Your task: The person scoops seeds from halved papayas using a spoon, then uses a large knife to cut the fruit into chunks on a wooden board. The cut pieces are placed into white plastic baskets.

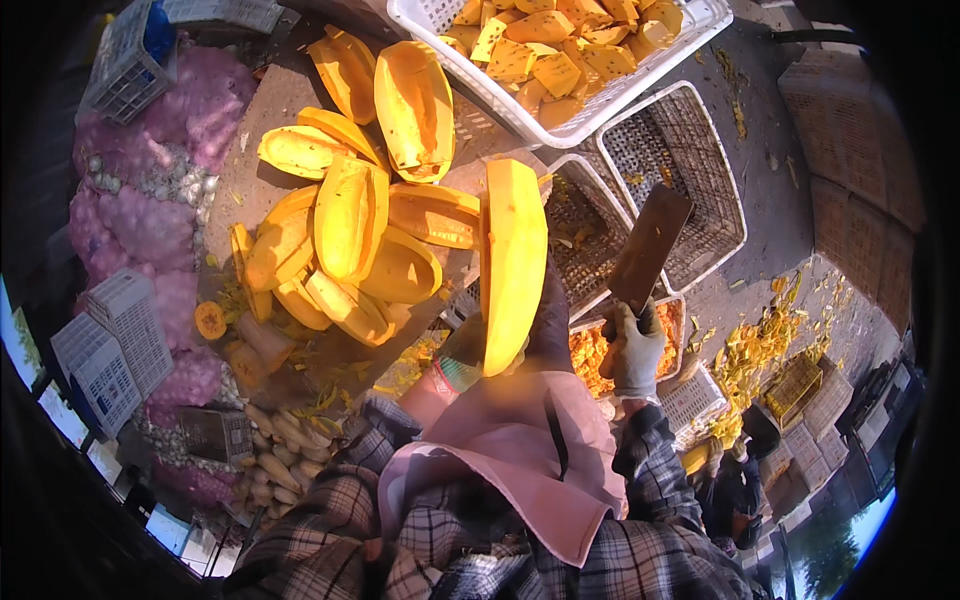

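Observation:
My left hand (466,346), in a glove with a green cuff, is shut on a long piece of peeled squash (514,262), which hides most of the fingers. My gloved right hand (636,352) grips a cleaver (651,244) by the handle, its broad dark blade pointing away from me, apart from the squash. Left of the held piece, several peeled, hollowed squash halves (351,217) lie heaped on a brown work surface (247,169). Beyond it, a white plastic crate (559,139) holds cut squash chunks (559,71).
Two dirty plastic crates (739,217) stand beyond the cleaver. Orange squash pulp (589,360) fills a container by my right hand. Peelings (757,352) litter the floor at right, near another person (731,484). Purple mesh sacks (150,217) and unpeeled squashes (281,457) lie at left.

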The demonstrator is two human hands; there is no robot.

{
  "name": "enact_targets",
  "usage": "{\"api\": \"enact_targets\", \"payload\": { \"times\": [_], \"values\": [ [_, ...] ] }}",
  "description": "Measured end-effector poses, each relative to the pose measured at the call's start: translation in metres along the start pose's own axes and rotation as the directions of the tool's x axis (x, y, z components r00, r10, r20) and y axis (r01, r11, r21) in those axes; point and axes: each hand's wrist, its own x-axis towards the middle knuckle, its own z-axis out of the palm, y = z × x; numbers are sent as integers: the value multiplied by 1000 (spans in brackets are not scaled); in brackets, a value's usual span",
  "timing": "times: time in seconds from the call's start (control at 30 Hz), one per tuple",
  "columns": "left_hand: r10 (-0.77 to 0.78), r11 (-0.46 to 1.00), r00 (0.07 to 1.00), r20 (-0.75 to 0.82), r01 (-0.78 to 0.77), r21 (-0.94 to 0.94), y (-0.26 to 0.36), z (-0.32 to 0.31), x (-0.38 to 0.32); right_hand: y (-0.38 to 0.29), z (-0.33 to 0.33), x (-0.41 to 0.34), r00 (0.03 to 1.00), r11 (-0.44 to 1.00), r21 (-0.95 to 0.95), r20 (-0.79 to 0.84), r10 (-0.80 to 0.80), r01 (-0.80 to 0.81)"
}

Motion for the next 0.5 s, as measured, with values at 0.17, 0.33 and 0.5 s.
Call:
{"api": "enact_targets", "payload": {
  "times": [0.17, 0.33, 0.5],
  "values": [
    [595, 355, 804, 21, -286, 890, 49, 28, -72, -29, 67, -32, 972, 991, 132, 229, -51, 21],
    [745, -316, 593, 306, -91, 944, 69, 46, -143, -62, 132, -63, 862, 990, 123, 493, -119, 66],
    [730, -584, 540, 419, 175, 793, 72, 75, -201, -72, 162, -85, 818, 972, -127, 568, -92, 197]
  ]
}}
